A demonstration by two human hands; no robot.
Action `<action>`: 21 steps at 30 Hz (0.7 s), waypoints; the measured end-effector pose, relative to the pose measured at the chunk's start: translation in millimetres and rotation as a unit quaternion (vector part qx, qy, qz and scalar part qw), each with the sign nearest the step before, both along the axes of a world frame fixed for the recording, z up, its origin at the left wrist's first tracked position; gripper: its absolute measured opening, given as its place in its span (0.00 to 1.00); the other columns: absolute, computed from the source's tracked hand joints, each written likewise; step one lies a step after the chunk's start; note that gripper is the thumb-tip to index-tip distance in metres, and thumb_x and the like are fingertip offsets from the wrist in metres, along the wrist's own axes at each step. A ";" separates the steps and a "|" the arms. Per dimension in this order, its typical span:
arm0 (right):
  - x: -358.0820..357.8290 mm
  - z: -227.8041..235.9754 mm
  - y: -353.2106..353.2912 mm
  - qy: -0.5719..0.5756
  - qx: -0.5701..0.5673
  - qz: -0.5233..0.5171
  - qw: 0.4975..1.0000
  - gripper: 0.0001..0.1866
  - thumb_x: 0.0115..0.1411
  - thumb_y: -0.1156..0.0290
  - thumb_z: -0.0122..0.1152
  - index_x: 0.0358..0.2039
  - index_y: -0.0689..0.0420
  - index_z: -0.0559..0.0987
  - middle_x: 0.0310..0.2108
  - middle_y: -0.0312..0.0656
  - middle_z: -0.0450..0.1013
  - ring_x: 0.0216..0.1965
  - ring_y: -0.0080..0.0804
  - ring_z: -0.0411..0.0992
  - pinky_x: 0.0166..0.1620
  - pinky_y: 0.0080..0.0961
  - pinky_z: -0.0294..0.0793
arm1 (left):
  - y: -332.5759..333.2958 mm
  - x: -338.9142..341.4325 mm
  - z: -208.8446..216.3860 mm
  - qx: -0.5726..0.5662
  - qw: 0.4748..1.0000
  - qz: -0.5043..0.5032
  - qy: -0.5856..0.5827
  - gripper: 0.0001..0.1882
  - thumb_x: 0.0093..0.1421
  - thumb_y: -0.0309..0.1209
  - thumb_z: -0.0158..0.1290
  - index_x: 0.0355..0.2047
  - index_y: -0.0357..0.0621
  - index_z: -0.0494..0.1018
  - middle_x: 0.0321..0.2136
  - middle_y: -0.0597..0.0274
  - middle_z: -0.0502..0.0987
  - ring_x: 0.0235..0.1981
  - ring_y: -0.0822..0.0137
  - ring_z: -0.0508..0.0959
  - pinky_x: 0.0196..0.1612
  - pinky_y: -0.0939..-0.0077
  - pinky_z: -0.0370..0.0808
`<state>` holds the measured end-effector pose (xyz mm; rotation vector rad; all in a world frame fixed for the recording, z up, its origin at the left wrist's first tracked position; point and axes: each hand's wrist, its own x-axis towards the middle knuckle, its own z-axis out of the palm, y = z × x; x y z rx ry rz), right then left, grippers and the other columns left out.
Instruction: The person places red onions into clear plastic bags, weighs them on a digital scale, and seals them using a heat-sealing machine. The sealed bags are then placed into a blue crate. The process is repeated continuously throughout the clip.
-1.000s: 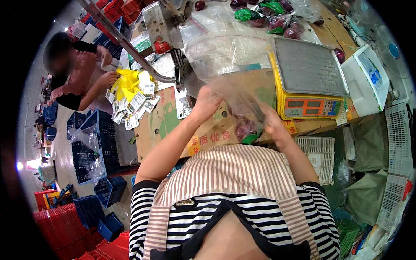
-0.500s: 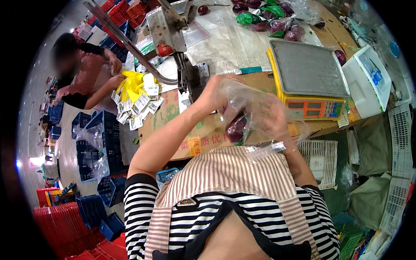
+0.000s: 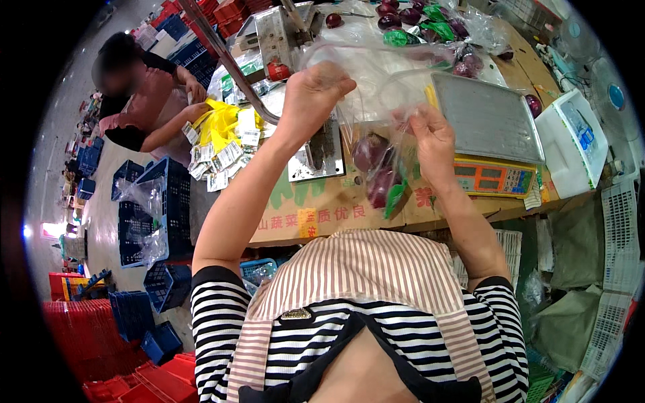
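My left hand (image 3: 313,99) is closed on the upper edge of a clear plastic bag (image 3: 369,80), raised over the table beside the metal clamp stand. Pinched in my right hand (image 3: 431,138), near the scale, is another part of the same bag. Below and between the hands, two purple-red onions, an upper onion (image 3: 369,152) and a lower onion (image 3: 383,187), sit inside the bag. A green strip (image 3: 395,199) shows beside the lower one. Whether the bag's bottom touches the cardboard cannot be made out.
A yellow scale (image 3: 487,121) with a grey pan stands right, beside a white foam box (image 3: 571,141). Several onions (image 3: 390,22) lie at the back. Left are yellow tags (image 3: 225,127), the metal stand (image 3: 316,158), blue crates (image 3: 168,208) and a co-worker (image 3: 158,101).
My hands have drawn apart, the left one rising up and to the left. The bag is stretched between them, and the onions show more plainly.
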<state>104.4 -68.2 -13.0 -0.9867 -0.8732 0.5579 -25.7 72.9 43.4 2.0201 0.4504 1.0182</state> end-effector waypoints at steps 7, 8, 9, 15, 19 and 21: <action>17.8 7.6 16.6 -0.058 0.007 -0.025 0.998 0.12 0.61 0.66 0.44 0.31 0.60 0.72 0.28 0.35 0.71 0.31 0.19 0.67 0.37 0.16 0.67 | -8.6 15.9 27.4 0.077 0.996 -0.050 -0.021 0.02 0.50 0.22 0.51 0.25 0.36 0.71 0.21 0.69 0.71 0.22 0.79 0.68 0.26 0.85 0.66; 22.1 11.6 15.6 -0.055 0.015 -0.034 0.998 0.11 0.61 0.66 0.44 0.33 0.60 0.72 0.30 0.36 0.71 0.33 0.22 0.68 0.39 0.19 0.67 | -7.0 19.9 28.0 0.064 0.996 -0.059 -0.036 0.02 0.51 0.22 0.50 0.25 0.36 0.71 0.21 0.69 0.71 0.22 0.80 0.67 0.26 0.85 0.65; 26.7 14.6 14.6 -0.051 0.023 -0.043 0.997 0.10 0.60 0.67 0.44 0.34 0.60 0.71 0.31 0.38 0.71 0.35 0.26 0.69 0.41 0.22 0.67 | -6.6 23.9 30.6 0.051 0.995 -0.069 -0.051 0.02 0.51 0.22 0.50 0.25 0.36 0.71 0.20 0.70 0.71 0.22 0.80 0.67 0.25 0.86 0.65; 36.2 -2.8 -22.4 -0.168 0.061 -0.129 0.975 0.38 0.51 0.65 0.56 0.57 0.57 0.46 0.56 0.46 0.51 0.56 0.35 0.52 0.51 0.26 0.61 | -12.0 31.0 22.5 0.055 0.995 -0.084 -0.022 0.04 0.52 0.25 0.52 0.24 0.37 0.71 0.18 0.72 0.69 0.21 0.81 0.65 0.24 0.86 0.64; 10.8 -33.1 -22.0 -0.354 -0.030 -0.250 0.901 0.27 0.49 0.69 0.60 0.48 0.60 0.63 0.42 0.43 0.67 0.43 0.32 0.66 0.45 0.26 0.65 | -14.6 35.3 21.2 0.044 0.997 -0.052 0.018 0.06 0.52 0.27 0.53 0.24 0.36 0.72 0.18 0.71 0.70 0.21 0.82 0.65 0.24 0.87 0.63; 31.7 -41.1 -18.8 -0.342 -0.229 -0.224 0.884 0.19 0.50 0.69 0.59 0.43 0.60 0.70 0.33 0.42 0.72 0.36 0.32 0.70 0.39 0.25 0.69 | -9.3 36.7 21.8 0.054 0.997 -0.051 0.004 0.06 0.51 0.27 0.54 0.24 0.36 0.72 0.18 0.71 0.70 0.21 0.83 0.64 0.24 0.87 0.63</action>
